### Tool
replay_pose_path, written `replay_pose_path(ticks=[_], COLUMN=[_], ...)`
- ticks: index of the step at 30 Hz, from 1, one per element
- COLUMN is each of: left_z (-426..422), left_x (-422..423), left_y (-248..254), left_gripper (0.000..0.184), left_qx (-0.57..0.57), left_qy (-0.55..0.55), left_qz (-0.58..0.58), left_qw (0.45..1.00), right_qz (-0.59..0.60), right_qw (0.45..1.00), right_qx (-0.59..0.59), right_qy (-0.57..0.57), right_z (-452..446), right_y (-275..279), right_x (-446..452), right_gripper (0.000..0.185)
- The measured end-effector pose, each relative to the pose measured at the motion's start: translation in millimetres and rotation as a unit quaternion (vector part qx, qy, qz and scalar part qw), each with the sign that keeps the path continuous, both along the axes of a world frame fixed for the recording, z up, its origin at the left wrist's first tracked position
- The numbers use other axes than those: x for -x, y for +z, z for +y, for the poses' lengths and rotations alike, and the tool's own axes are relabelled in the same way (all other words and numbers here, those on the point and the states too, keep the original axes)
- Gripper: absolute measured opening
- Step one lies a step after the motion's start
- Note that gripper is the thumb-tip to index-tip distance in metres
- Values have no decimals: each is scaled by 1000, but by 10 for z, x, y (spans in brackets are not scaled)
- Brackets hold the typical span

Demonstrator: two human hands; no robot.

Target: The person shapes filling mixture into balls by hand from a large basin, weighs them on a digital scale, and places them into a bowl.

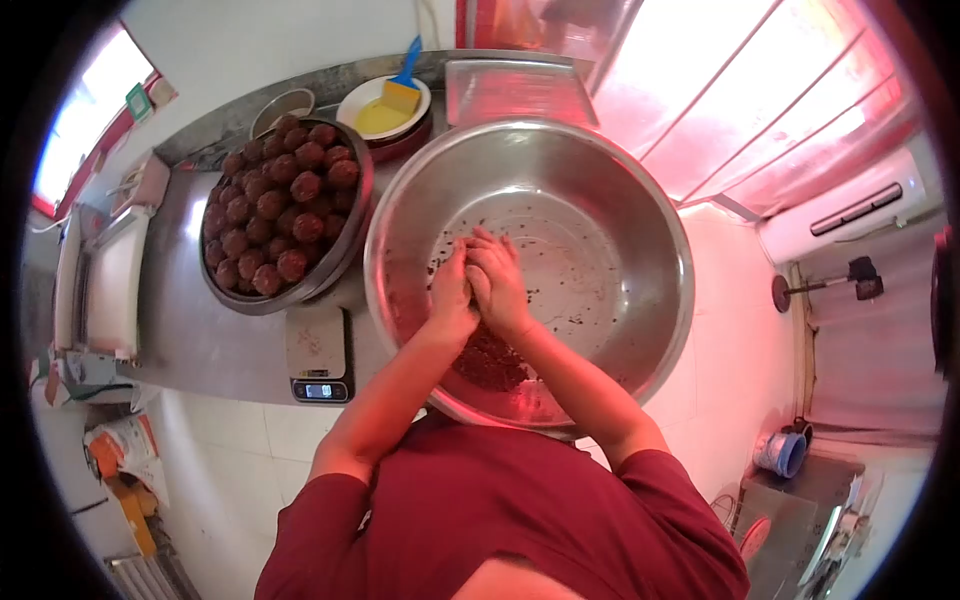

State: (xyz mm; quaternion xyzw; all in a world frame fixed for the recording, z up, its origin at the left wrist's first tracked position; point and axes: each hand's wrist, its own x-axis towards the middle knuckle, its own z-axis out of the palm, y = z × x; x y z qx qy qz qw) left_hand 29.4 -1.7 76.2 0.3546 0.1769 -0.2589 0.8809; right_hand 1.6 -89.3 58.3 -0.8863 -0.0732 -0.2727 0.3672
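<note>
Over a large steel basin, my left hand and my right hand are pressed together, palms facing and fingers closed round each other. Whatever lies between the palms is hidden. Below the hands, at the basin's near side, is a heap of dark red-brown mixture. Small dark crumbs are scattered over the basin floor. To the left, a dark round tray is piled with several dark red-brown balls.
A digital scale with a lit display stands left of the basin. Behind are a white bowl of yellow liquid with a blue-handled brush, a small metal bowl and a clear rectangular tray.
</note>
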Motion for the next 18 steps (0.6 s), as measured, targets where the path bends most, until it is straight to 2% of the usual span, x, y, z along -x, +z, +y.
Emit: replay_pose_path(ticks=[1, 3, 4, 7, 8, 9, 11, 12, 13, 15, 16, 18], left_z=[54, 170, 219, 173, 219, 234, 267, 299, 363, 470, 459, 412], left_x=[-85, -246, -327, -257, -224, -245, -282, -303, -288, -200, -164, -155], left_y=[-74, -211, -207, -170, -180, -140, -43, -73, -98, -41, -58, -63], left_gripper=[44, 57, 56, 59, 60, 61, 62, 67, 68, 69, 71, 73], left_qx=[74, 224, 146, 51, 49, -34, -198, -200, -277, -409, -438, -496], left_qy=[-35, -108, -56, -38, -58, -83, -132, -139, -181, -257, -283, -326], left_qz=[-16, -50, 20, 15, -34, -60, -105, -262, -360, -532, -548, -574], left_qw=[997, 967, 988, 998, 997, 994, 966, 934, 872, 695, 654, 564], right_qz=[2, 55, 82, 110, 154, 195, 263, 310, 325, 354, 382, 390], right_qw=[999, 993, 983, 978, 949, 888, 697, 674, 655, 615, 569, 605], right_qx=[40, -89, -151, -164, -259, -404, -658, -662, -674, -697, -719, -677], right_qy=[-11, 45, 71, 70, 88, 99, 108, 101, 103, 106, 119, 151], right_z=[6, 48, 54, -38, -77, -131, -270, -349, -408, -471, -507, -506], right_y=[104, 260, 288, 202, 75, 33, -27, -4, -58, -140, -83, -79], right_x=[36, 96, 114, 91, 84, 76, 96, 118, 136, 173, 198, 219], right_gripper=[33, 39, 43, 55, 49, 46, 41, 38, 38, 40, 40, 42])
